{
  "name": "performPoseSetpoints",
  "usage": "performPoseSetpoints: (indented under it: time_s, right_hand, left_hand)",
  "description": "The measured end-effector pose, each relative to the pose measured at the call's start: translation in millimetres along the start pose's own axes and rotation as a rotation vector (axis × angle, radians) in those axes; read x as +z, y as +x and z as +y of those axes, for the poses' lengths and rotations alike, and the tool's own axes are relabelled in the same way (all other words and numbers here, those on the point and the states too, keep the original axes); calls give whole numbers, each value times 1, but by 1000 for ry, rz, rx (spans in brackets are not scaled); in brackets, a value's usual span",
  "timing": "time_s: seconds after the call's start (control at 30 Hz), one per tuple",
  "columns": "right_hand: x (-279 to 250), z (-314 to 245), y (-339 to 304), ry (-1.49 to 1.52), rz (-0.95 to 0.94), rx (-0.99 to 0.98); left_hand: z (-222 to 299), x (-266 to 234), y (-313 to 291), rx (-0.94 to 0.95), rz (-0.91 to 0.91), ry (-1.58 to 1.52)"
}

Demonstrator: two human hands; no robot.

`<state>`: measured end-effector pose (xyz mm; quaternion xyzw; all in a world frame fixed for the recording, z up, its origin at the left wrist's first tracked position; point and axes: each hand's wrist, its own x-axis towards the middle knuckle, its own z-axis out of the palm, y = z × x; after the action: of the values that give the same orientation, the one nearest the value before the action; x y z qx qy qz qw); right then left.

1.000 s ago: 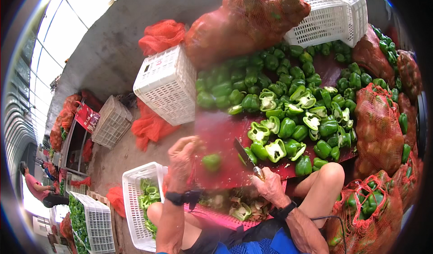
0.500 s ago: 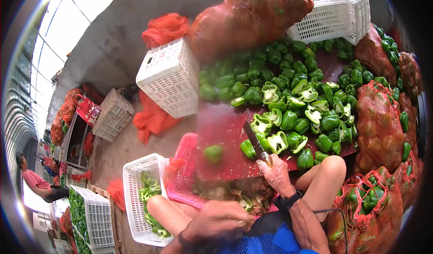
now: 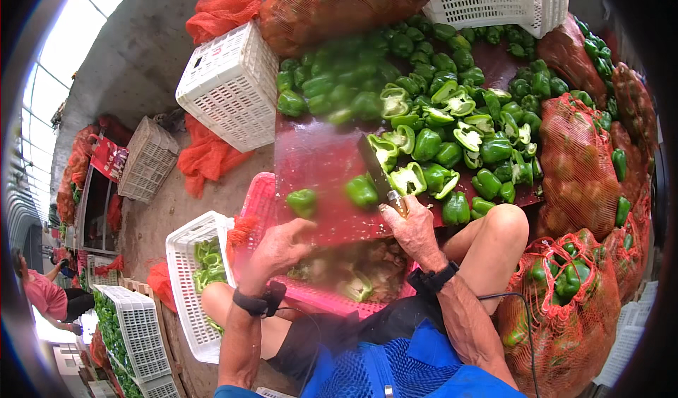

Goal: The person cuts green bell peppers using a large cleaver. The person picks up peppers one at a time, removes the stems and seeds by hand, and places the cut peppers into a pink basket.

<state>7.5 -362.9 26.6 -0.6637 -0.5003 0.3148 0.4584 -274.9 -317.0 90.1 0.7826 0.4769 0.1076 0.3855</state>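
Observation:
My right hand [image 3: 412, 230] is closed around the handle of a knife [image 3: 376, 168], whose dark blade points away over the red tabletop [image 3: 325, 165]. Cut pepper halves lie just right of the blade, among them a half with its pale inside up [image 3: 408, 179]. My left hand [image 3: 281, 248] is at the table's near edge, fingers partly spread and somewhat blurred, with nothing visible in it. Just beyond it sits a whole green pepper [image 3: 302, 203]. Another green pepper [image 3: 361, 190] lies left of the knife.
A pink basket [image 3: 258, 197] holding scraps sits under the table edge. At left is a white crate [image 3: 173, 257] of green pieces. Whole and cut peppers [image 3: 438, 115] heap the table's far side. Full red mesh sacks [image 3: 575, 165] line the right; an upturned white crate [image 3: 226, 87] stands far left.
My left hand has swung from near my lap out to the left at the table edge. A pepper now lies left of the knife. The whole view has shifted.

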Motion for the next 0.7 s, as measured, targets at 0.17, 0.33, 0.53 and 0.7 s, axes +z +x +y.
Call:
performPoseSetpoints:
  time_s: [0.17,0.33,0.53,0.7]
  right_hand:
    - [8,9,-4,-80,-48,-102]
    - [36,14,-17,-201,-155,-394]
    - [62,3,-27,-299,-321,-413]
    - [68,-21,-14,-147,-397,-192]
  left_hand:
    - [-10,-20,-5,-95,2,-188]
    - [-82,-1,49,-112,468,-80]
    - [-96,34,69,-95,667,-94]
    - [-96,31,63,-96,685,-76]
